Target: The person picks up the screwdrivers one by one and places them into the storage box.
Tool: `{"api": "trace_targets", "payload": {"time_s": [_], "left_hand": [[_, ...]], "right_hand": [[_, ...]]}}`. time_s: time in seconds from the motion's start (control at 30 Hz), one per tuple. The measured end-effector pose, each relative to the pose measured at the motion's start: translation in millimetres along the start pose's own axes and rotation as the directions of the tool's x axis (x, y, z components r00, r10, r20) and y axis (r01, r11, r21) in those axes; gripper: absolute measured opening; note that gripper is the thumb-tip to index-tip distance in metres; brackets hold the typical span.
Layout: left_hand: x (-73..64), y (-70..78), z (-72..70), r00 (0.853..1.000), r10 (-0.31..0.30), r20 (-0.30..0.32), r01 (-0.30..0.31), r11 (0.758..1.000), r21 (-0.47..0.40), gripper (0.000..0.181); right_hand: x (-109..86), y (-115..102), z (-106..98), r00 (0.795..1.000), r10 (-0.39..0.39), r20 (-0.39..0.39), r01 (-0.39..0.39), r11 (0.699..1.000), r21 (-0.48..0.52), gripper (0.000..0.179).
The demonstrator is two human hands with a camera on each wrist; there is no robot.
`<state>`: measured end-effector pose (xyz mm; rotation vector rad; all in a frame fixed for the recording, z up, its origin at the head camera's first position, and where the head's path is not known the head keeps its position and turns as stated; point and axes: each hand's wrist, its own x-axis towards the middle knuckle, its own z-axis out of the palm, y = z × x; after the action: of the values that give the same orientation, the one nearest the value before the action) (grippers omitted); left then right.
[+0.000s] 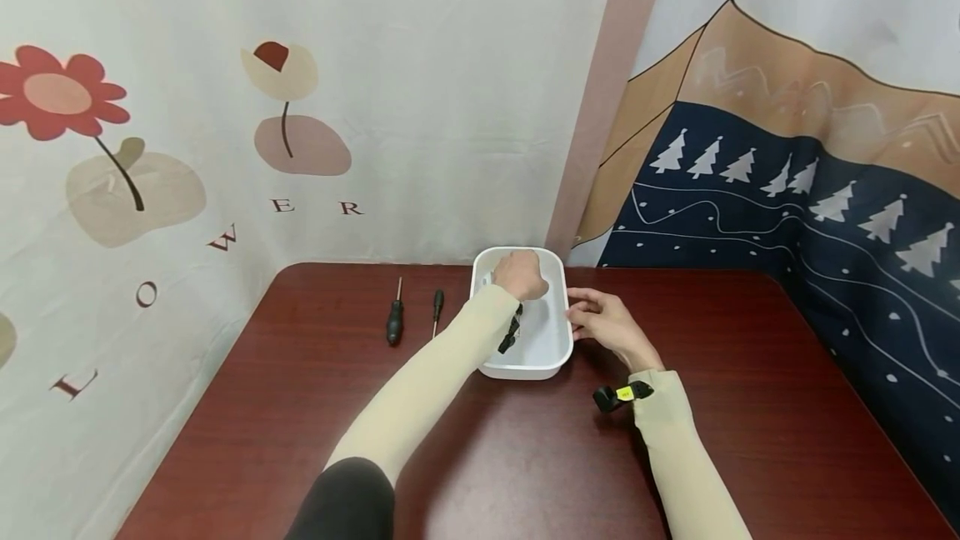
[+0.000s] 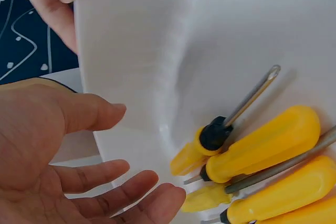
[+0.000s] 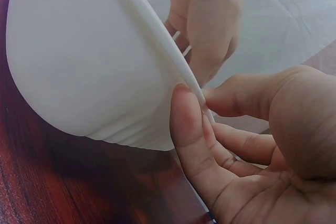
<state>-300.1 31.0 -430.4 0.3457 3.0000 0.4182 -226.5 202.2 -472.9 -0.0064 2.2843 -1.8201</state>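
Observation:
A white plastic container [image 1: 551, 332] stands on the table, with my left hand [image 1: 521, 273] reaching over its far part. In the left wrist view, several yellow-handled screwdrivers [image 2: 268, 142] lie together in the container, and the left fingers [image 2: 105, 177] are spread loosely beside them with nothing in their grasp. The forearm and hand hide these screwdrivers in the head view. On the container's right side, my right hand [image 1: 611, 323] pinches the rim between thumb and fingers, as the right wrist view shows close up.
Left of the container, a dark-handled screwdriver [image 1: 394, 323] and a smaller dark-handled screwdriver [image 1: 438, 302] lie on the reddish-brown table [image 1: 315, 373]. A printed curtain [image 1: 450, 107] hangs along the table's back edge and both sides.

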Motion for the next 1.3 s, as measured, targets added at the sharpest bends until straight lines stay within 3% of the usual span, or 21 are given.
{"api": "trace_targets", "payload": {"time_s": [0.3, 0.5, 0.73, 1.0, 1.3], "left_hand": [[-12.6, -5.2, -15.2, 0.996, 0.078, 0.048, -0.074, 0.995, -0.073, 0.029], [-17.3, -12.3, -17.7, 0.985, 0.155, 0.079, -0.150, 0.986, -0.069, 0.050], [-25.7, -24.4, -19.5, 0.976, 0.201, 0.085, -0.195, 0.978, -0.071, 0.057], [-35.1, -39.3, -23.0, 0.978, 0.194, 0.078, -0.188, 0.979, -0.079, 0.064], [-48.5, -56.5, -31.1, 0.981, 0.193, -0.006, -0.192, 0.975, -0.115, 0.068]], "right_hand": [[2.3, 2, -2, 1.000, -0.002, -0.001, 0.002, 1.000, -0.013, 0.051], [2.7, 2, -2, 1.000, -0.002, 0.000, 0.002, 1.000, -0.013, 0.051], [2.5, 2, 0, 1.000, 0.008, 0.004, -0.008, 1.000, -0.013, 0.052], [2.7, 2, 1, 1.000, 0.008, -0.007, -0.008, 1.000, -0.019, 0.051], [1.5, 2, 2, 1.000, -0.010, -0.007, 0.010, 1.000, -0.023, 0.049]]}}
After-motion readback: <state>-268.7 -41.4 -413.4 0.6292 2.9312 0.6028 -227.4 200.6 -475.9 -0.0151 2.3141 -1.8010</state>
